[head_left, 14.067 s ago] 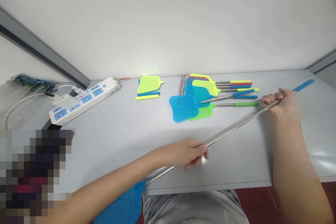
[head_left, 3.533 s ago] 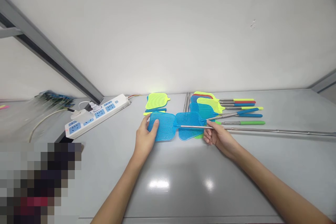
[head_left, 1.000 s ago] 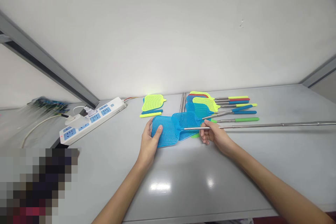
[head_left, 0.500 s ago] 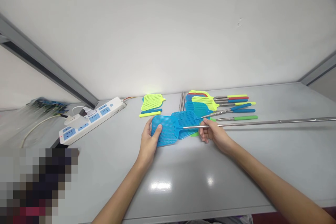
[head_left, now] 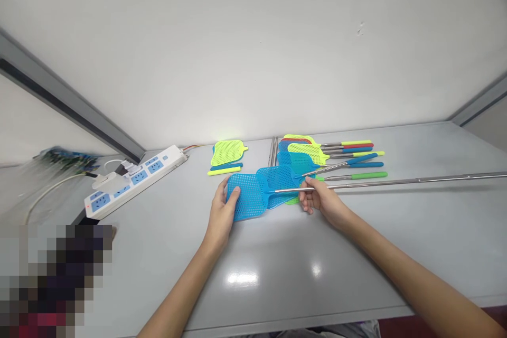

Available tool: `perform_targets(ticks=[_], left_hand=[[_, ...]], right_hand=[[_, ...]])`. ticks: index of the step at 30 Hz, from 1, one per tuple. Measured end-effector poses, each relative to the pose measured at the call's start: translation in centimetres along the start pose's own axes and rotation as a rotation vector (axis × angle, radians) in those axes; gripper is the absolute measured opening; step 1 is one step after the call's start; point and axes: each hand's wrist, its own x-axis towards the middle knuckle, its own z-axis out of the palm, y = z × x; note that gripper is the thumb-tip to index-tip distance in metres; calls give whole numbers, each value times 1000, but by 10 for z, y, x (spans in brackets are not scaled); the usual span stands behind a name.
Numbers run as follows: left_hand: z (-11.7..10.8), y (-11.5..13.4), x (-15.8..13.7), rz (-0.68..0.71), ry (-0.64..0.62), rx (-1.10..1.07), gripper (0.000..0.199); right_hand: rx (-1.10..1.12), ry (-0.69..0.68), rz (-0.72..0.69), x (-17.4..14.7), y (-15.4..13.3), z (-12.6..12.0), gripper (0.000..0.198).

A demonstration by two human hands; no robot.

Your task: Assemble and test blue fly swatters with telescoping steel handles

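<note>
A blue fly swatter (head_left: 249,196) with a long extended metal rod is held across both hands above the table. My left hand (head_left: 222,205) grips the left edge of its mesh head, thumb on top. My right hand (head_left: 319,196) is closed around the rod, just right of the head; the rod runs on past the right edge of the view. Right behind lies a pile of fly swatters with blue, yellow, red and green parts, among them a yellow swatter (head_left: 307,153) and one with a green handle (head_left: 368,175).
Loose yellow (head_left: 228,152) and blue heads lie at the back with a blue and a yellow handle (head_left: 224,171). Beside the pile are thin metal rods (head_left: 273,152). A white power strip (head_left: 137,182) with plugs and clear plastic bags (head_left: 59,169) are on the left.
Both hands keep the same hold on the blue swatter. The whole view has shifted slightly; otherwise little differs.
</note>
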Motion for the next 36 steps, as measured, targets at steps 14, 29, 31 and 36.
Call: perform_targets(ticks=[14, 29, 31, 36], left_hand=[[-1, -7, -1, 72, 4, 64, 55], [0, -6, -3, 110, -17, 81, 56], [0, -6, -2, 99, -26, 48, 56], [3, 0, -4, 54, -10, -67, 59]], right_hand=[[-20, -55, -29, -2, -1, 0, 40], [-31, -91, -72, -2, -1, 1, 44], [-48, -65, -52, -1, -3, 0, 44], [-56, 19, -20, 1, -4, -3, 38]])
